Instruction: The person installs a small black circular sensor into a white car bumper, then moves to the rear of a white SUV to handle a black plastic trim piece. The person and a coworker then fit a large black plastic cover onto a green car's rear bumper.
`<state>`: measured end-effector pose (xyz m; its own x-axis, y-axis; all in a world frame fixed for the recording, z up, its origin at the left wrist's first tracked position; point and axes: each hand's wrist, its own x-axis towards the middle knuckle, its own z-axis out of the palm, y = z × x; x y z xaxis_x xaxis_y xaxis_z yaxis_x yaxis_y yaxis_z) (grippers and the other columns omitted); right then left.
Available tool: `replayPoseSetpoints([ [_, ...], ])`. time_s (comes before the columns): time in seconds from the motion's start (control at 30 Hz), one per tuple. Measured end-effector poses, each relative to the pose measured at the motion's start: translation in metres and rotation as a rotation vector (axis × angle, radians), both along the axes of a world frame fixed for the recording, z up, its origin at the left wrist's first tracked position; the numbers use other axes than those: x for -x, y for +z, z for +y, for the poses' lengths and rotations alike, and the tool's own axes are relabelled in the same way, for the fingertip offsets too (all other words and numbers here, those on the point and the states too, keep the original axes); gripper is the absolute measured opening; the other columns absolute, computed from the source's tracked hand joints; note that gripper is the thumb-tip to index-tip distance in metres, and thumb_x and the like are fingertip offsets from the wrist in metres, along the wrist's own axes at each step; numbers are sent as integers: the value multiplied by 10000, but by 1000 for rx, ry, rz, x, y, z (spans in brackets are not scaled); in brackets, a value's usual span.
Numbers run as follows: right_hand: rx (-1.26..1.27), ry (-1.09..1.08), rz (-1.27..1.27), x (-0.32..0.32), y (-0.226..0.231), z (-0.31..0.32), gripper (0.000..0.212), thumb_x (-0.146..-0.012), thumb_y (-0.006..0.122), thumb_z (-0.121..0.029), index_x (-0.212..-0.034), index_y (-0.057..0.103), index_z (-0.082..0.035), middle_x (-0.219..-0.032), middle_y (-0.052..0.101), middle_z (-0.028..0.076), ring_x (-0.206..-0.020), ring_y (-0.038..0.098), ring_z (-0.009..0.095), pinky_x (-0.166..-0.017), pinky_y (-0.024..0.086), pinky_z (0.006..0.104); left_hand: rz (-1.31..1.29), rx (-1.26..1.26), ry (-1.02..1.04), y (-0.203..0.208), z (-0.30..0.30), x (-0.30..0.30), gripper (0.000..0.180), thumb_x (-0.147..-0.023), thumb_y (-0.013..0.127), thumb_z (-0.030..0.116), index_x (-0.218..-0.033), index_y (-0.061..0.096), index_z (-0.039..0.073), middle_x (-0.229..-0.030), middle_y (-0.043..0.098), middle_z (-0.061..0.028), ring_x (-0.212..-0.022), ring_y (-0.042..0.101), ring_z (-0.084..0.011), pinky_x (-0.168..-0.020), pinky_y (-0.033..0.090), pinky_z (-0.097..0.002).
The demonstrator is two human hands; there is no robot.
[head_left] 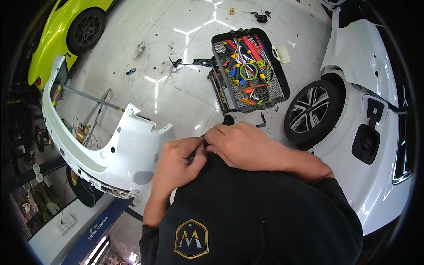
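The person's left hand (179,161) and right hand (240,143) meet in front of the chest, fingers curled in and thumbs pressed inward, nearly closed around a small dark piece (206,141). Most of it is hidden, so its kind and full shape cannot be told. It sits between the fingertips of both hands, neither clearly nearer; what shows seems to slant from the left thumb up toward the right fingers. A black thing (228,120) shows just past the right hand; whether it joins the piece cannot be told.

Beyond the hands lies an open toolbox (282,81), with a white bumper (132,145) to the left and a white car (366,66) to the right.

The black shirt (287,212) bears a gold-edged shield badge (191,238) with one large letter. A blue banner (104,225) at lower left carries pale lettering.
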<state>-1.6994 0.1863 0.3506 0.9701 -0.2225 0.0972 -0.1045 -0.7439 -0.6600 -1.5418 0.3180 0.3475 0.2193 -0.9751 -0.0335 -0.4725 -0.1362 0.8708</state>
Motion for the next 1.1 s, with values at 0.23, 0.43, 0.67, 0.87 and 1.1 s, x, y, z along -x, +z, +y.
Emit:
replayPoseSetpoints([
  [0.23,-89,-59,-29,34,-8,-31,187,-888,689,-152,-928,573,-11,-795,622,138,-708,648,346,-598,511,429,40,-14,-111,-4,-37,18,83,-823,644,15,-883,672,-35,-693,619,-156,-579,604,-304,-572,486,-346],
  [0.43,-120,-151,-83,53,-13,-47,191,-866,710,-136,-939,581,-15,-820,631,125,-718,652,334,-595,510,423,55,13,-122,-3,-68,33,87,-798,657,-2,-879,677,-27,-672,603,-156,-559,596,-297,-542,468,-347],
  [0.67,-86,-327,-59,57,-20,-61,189,-851,721,-119,-936,581,-24,-833,630,101,-715,658,312,-592,514,408,-21,-38,-231,-7,-114,29,92,-792,656,4,-877,677,-23,-680,606,-169,-569,597,-321,-545,470,-354],
  [0.87,-149,-524,2,46,-28,-82,186,-850,723,-109,-932,580,-24,-821,623,95,-726,661,301,-610,522,401,70,-140,-545,-13,-177,-5,59,-824,651,26,-859,662,-19,-710,619,-167,-608,603,-354,-567,479,-390],
  [1.1,-293,-721,110,-4,-37,-115,185,-859,719,-107,-935,579,-13,-816,626,118,-742,653,341,-627,520,435,49,-127,-903,-49,-260,-64,63,-816,669,70,-818,643,13,-744,630,-157,-655,616,-375,-593,493,-431],
])
